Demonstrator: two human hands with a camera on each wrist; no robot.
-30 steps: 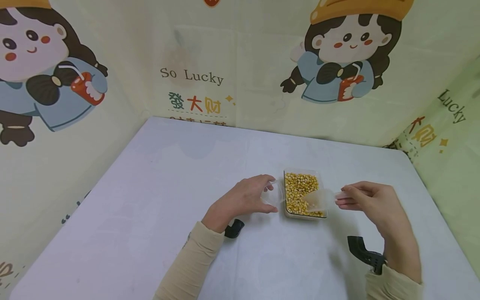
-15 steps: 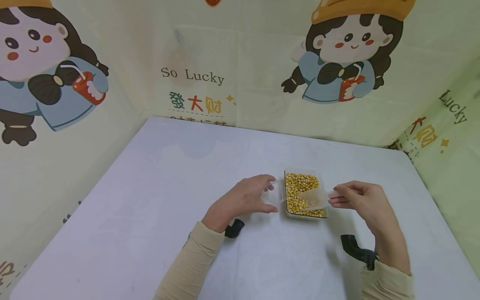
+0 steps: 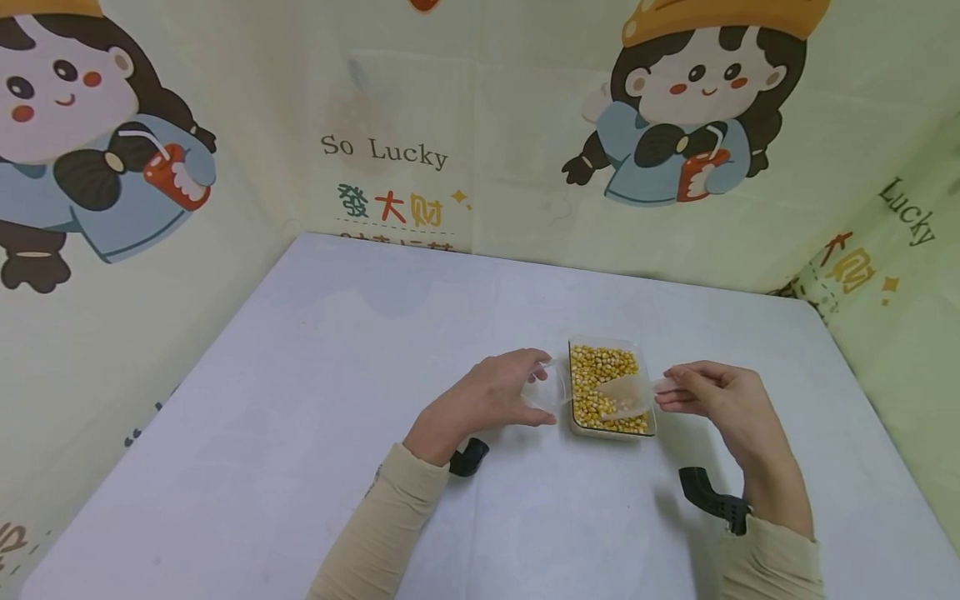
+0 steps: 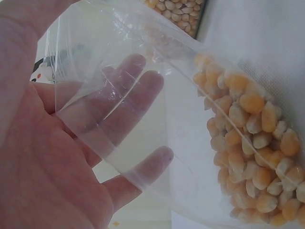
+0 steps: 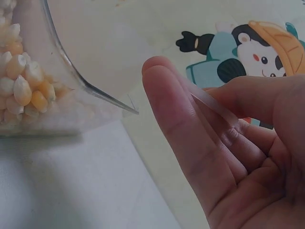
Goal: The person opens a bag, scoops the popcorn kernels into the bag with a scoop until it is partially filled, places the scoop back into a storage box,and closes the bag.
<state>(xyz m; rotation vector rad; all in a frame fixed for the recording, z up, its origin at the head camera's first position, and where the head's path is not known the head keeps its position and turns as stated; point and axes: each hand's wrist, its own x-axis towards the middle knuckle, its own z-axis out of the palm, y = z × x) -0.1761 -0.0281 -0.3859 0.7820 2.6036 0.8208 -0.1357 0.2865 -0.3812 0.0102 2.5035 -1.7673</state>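
A clear box (image 3: 630,436) full of yellow corn kernels (image 3: 600,362) stands on the table. My right hand (image 3: 716,396) pinches the handle of a translucent scoop (image 3: 628,396), whose blade lies over the kernels; in the right wrist view the pale handle (image 5: 209,102) runs between thumb and fingers. Left of the box my left hand (image 3: 487,396) is at a clear plastic bag (image 3: 551,390). In the left wrist view the left-hand fingers (image 4: 119,114) are spread and fairly straight, seen through the bag's film (image 4: 181,138). Loose kernels (image 4: 257,143) lie heaped toward its far end.
A white-covered table (image 3: 337,400) stretches around the box. Printed cream curtains (image 3: 517,125) with cartoon figures stand along its back and sides. Black wrist mounts (image 3: 708,496) jut out below each hand.
My right hand and the scoop have moved left, bringing the blade further in over the kernels, mostly in the first half second. My left hand and the bag stay put.
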